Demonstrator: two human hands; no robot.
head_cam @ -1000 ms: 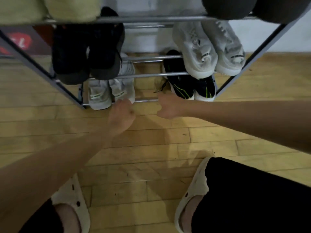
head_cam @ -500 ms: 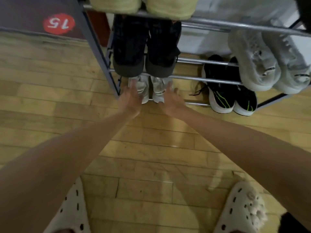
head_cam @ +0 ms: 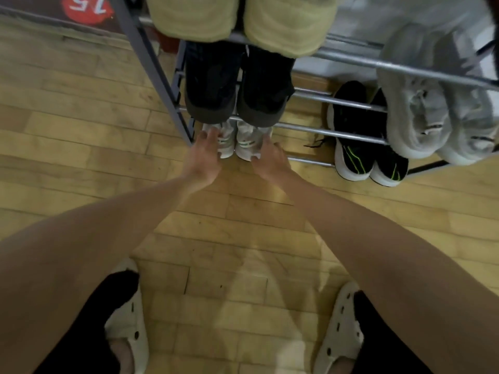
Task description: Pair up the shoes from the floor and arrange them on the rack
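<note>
A pair of white sneakers (head_cam: 237,143) stands side by side at the left end of the metal rack's (head_cam: 324,132) bottom shelf, heels toward me. My left hand (head_cam: 204,157) grips the outer side and heel of the left sneaker. My right hand (head_cam: 270,161) grips the outer side and heel of the right one. The sneakers' fronts are hidden under a dark pair (head_cam: 237,87) on the shelf above.
A pale yellow pair (head_cam: 237,20) sits on the top shelf. Black sneakers with green stripes (head_cam: 356,157) stand at the bottom right, grey-white sneakers (head_cam: 421,122) above them. My feet wear white clogs (head_cam: 129,319) on the wooden floor. A red "15" sticker (head_cam: 86,8) lies far left.
My right hand left the black and green sneakers and came to the white pair. Both hands now close on the white sneakers' heels. My view shifted left.
</note>
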